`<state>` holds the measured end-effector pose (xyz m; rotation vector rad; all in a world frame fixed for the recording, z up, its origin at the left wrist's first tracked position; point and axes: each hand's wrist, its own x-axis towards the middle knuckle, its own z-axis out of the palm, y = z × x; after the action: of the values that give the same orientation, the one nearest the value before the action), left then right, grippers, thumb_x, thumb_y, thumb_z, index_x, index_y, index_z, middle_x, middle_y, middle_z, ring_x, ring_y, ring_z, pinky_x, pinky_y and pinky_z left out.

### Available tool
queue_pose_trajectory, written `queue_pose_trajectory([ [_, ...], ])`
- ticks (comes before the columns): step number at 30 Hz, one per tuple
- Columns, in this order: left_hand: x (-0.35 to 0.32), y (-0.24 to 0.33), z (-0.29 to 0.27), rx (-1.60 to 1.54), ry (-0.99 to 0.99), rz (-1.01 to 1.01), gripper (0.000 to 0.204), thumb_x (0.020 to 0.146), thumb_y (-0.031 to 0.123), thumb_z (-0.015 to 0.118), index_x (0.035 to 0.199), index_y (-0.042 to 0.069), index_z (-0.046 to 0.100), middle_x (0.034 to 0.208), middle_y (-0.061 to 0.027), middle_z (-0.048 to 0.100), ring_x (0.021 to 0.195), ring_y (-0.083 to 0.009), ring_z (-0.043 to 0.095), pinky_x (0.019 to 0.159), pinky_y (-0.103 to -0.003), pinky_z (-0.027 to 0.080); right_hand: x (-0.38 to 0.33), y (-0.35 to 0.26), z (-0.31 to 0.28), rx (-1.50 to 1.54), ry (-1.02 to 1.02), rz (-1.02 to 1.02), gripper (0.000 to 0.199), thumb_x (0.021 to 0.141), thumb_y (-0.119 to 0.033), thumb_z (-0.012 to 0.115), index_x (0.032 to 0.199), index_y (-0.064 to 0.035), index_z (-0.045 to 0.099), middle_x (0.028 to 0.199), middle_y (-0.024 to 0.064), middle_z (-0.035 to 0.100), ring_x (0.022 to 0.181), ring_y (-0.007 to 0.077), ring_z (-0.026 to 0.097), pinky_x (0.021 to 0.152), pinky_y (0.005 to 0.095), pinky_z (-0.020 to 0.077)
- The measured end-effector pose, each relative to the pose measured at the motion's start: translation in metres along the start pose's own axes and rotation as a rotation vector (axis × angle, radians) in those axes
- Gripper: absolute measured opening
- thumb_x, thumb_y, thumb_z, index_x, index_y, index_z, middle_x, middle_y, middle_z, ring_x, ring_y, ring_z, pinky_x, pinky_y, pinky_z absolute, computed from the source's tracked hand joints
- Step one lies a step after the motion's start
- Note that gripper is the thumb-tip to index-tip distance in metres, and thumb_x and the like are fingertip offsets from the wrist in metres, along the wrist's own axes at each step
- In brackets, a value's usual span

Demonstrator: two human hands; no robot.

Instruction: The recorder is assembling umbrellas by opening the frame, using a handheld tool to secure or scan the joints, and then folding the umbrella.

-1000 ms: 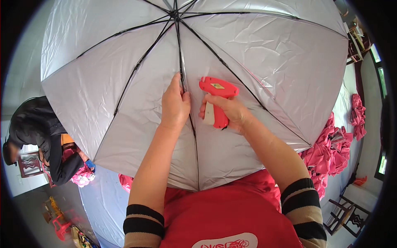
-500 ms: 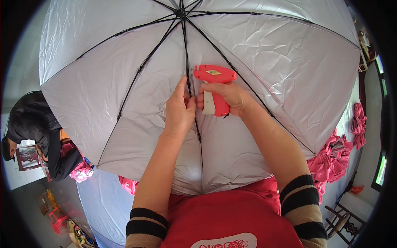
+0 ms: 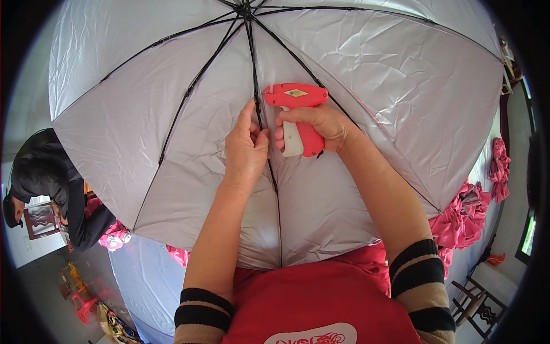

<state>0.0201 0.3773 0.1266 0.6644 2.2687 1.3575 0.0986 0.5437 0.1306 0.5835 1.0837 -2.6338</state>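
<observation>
An opened umbrella (image 3: 355, 63) spreads before me with its silver-grey inside facing up and black ribs meeting at a hub (image 3: 244, 10). My right hand (image 3: 321, 123) is wrapped round the handle of a red tagging gun (image 3: 297, 95) with a white trigger. The gun's nose points left, close to the middle black rib (image 3: 256, 86). My left hand (image 3: 246, 143) is closed at that rib, index finger stretched along it and thumb against it. Its other fingers are curled and partly hidden, so the exact grip on rib and cloth is unclear.
Heaped pink folded cloth (image 3: 464, 218) lies beyond the umbrella's right edge. To the left a person in black (image 3: 43, 166) bends over pink material. A pale blue tabletop (image 3: 149, 286) shows below the canopy. A red plastic stool (image 3: 84, 307) and a wooden chair (image 3: 478, 307) stand on the floor.
The tagging gun has shifted slightly up and left, its nose nearer the rib. My left hand has moved a little up and left, and the umbrella's hub has shifted slightly upward.
</observation>
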Motion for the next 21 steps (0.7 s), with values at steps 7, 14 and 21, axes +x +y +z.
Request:
queue_pose_trajectory([
  [7, -0.001, 0.006, 0.0, -0.015, -0.006, -0.019, 0.06, 0.084, -0.008, 0.056, 0.139, 0.011, 0.042, 0.072, -0.0027, 0.049, 0.056, -0.0109, 0.051, 0.046, -0.028, 0.05, 0.0, -0.002, -0.004, 0.01, -0.044, 0.014, 0.019, 0.084, -0.017, 0.067, 0.092, -0.001, 0.062, 0.084, 0.0133, 0.068, 0.075, 0.0249, 0.07, 0.067, 0.0384, 0.0584],
  [14, -0.001, 0.005, -0.001, -0.018, -0.008, -0.03, 0.061, 0.084, -0.008, 0.057, 0.14, 0.013, 0.042, 0.072, -0.003, 0.05, 0.056, -0.011, 0.051, 0.047, -0.028, 0.05, 0.001, -0.008, -0.004, -0.014, -0.033, 0.064, 0.019, 0.084, -0.018, 0.067, 0.092, -0.0013, 0.063, 0.084, 0.0128, 0.068, 0.074, 0.0247, 0.07, 0.066, 0.0378, 0.0585],
  [21, -0.001, 0.003, 0.003, -0.03, -0.009, -0.01, 0.061, 0.084, -0.007, 0.057, 0.139, 0.012, 0.042, 0.071, -0.0028, 0.05, 0.056, -0.0108, 0.052, 0.047, -0.028, 0.049, 0.011, -0.011, -0.004, -0.118, -0.025, 0.066, 0.021, 0.085, -0.022, 0.068, 0.091, -0.0026, 0.061, 0.081, 0.0109, 0.066, 0.071, 0.025, 0.068, 0.064, 0.0382, 0.0573],
])
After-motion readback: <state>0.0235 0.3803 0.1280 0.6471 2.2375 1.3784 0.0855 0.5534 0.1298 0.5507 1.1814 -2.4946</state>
